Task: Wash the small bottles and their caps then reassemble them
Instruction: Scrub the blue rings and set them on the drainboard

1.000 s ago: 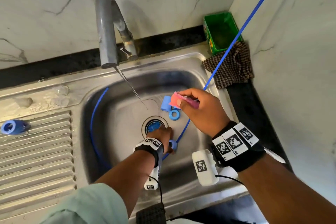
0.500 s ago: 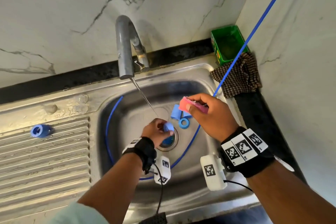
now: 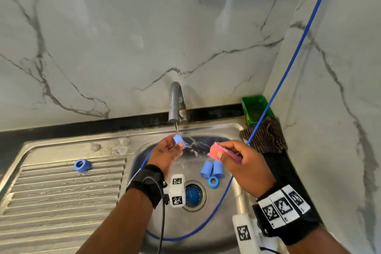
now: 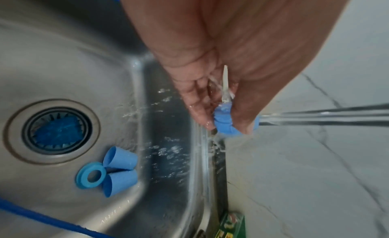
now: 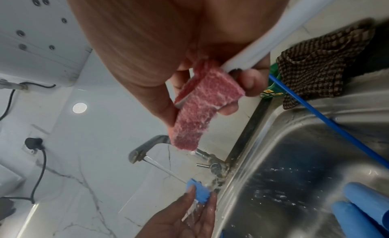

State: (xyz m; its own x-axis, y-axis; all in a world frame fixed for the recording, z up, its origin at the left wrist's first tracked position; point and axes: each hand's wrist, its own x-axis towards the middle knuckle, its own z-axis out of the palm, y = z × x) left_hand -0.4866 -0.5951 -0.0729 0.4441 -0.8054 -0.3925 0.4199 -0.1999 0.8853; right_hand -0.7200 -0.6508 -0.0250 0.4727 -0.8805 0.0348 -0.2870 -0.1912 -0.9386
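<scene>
My left hand (image 3: 172, 147) pinches a small blue cap (image 3: 178, 139) between thumb and fingers, right under the thin water stream from the tap (image 3: 175, 102); the same cap (image 4: 224, 125) (image 5: 197, 191) shows wet in both wrist views. My right hand (image 3: 233, 155) grips a pink sponge (image 3: 215, 151) (image 5: 200, 105) over the basin, to the right of the cap. Two small blue bottles (image 3: 212, 168) (image 4: 120, 168) lie on their sides on the sink floor with a blue ring cap (image 3: 213, 182) (image 4: 91, 175) beside them. Another blue cap (image 3: 81, 165) lies on the drainboard.
The steel sink (image 3: 237, 202) has a drain with a blue strainer (image 3: 192, 196). A blue cord (image 3: 288, 64) runs from the upper right into the basin. A green tub (image 3: 256, 109) and a checked cloth (image 3: 266, 138) sit at the back right corner. The ribbed drainboard (image 3: 61, 202) lies left.
My left hand picked a blue cap up from near the drain and raised it under the running tap. My right hand, still holding the sponge, stayed over the basin.
</scene>
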